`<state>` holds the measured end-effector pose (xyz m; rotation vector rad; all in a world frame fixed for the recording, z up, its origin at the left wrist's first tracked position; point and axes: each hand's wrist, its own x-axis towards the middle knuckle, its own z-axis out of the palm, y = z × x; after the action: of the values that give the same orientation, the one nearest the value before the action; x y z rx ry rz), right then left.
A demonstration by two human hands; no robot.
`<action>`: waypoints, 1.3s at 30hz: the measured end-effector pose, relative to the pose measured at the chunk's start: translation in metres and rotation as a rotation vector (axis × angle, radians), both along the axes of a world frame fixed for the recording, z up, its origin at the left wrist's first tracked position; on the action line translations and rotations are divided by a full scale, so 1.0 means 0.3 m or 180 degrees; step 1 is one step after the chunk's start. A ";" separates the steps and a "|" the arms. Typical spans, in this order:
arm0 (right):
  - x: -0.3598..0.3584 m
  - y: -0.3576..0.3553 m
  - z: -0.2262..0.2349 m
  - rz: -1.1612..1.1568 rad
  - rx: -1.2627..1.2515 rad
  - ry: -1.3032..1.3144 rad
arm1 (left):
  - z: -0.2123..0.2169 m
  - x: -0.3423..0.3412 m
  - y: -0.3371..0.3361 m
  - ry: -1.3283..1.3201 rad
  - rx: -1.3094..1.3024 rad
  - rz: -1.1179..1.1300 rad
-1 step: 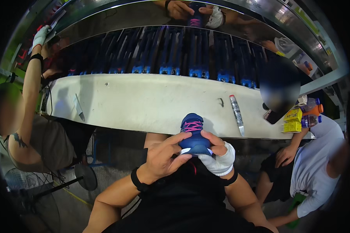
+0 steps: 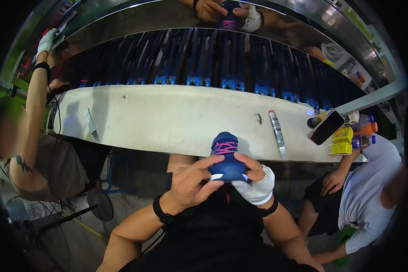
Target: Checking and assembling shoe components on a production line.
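A dark blue sneaker [image 2: 226, 154] with pink laces is held between my two hands at the near edge of the table. Its toe points toward me, and a pale strip of sole shows under it. My left hand [image 2: 190, 181], bare, grips the shoe's left side with thumb and fingers. On the other side, my right hand [image 2: 258, 183] closes on it; a white glove covers part of that hand, leaving the thumb and a finger bare. The underside of the shoe is hidden.
A white table [image 2: 177, 118] carries a blade tool [image 2: 92, 124], a red-ended knife [image 2: 277, 133], a phone [image 2: 327, 127], yellow cartons [image 2: 341, 140] and bottles [image 2: 361, 141]. Behind runs a rack of blue-ended bars [image 2: 198, 68]. A co-worker sits on each side; a fan [image 2: 29, 213] stands lower left.
A dark blurred round shape over the right end of the table is gone, so the phone shows whole. My hands and the sneaker stay in place.
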<state>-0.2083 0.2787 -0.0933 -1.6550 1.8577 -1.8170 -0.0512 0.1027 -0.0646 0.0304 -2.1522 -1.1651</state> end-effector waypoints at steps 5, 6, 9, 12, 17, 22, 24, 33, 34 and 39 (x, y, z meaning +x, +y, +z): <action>0.010 -0.026 -0.007 -0.0125 0.0098 -0.0014 | 0.020 0.005 -0.033 -0.0094 0.0289 -0.0113; 0.000 -0.043 -0.004 -0.0211 0.0125 0.0014 | 0.035 0.003 -0.055 -0.0357 0.0275 -0.0108; 0.009 -0.104 -0.002 -0.0387 -0.0105 -0.0069 | 0.122 -0.004 -0.133 -0.0687 0.0281 -0.0320; 0.023 -0.119 0.013 -0.0182 0.0076 0.0103 | 0.363 -0.074 -0.151 -0.1701 -0.1384 -0.0177; 0.071 -0.082 -0.004 -0.0424 0.0842 0.0003 | 0.309 -0.086 -0.159 -0.2033 -0.1659 -0.0278; 0.051 -0.061 -0.082 -0.0640 0.1048 0.0017 | 0.281 -0.029 -0.206 -0.2153 -0.1314 -0.0116; 0.049 -0.077 -0.051 -0.0646 0.1136 0.0073 | 0.252 -0.009 -0.217 -0.2124 -0.1304 -0.0040; 0.050 -0.060 -0.048 -0.0755 0.1150 0.0495 | 0.213 0.045 -0.146 -0.1806 -0.1476 0.0250; 0.044 -0.051 -0.053 -0.0753 0.1188 0.0571 | 0.221 0.040 -0.143 -0.1742 -0.1423 0.0264; 0.026 -0.006 0.008 -0.0865 0.1130 0.0650 | 0.215 -0.001 -0.110 -0.1248 -0.1179 -0.0398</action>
<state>-0.2005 0.2768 -0.0909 -1.5683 2.4240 -1.3196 -0.0515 0.0696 0.0000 -0.0441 -2.7245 -0.8605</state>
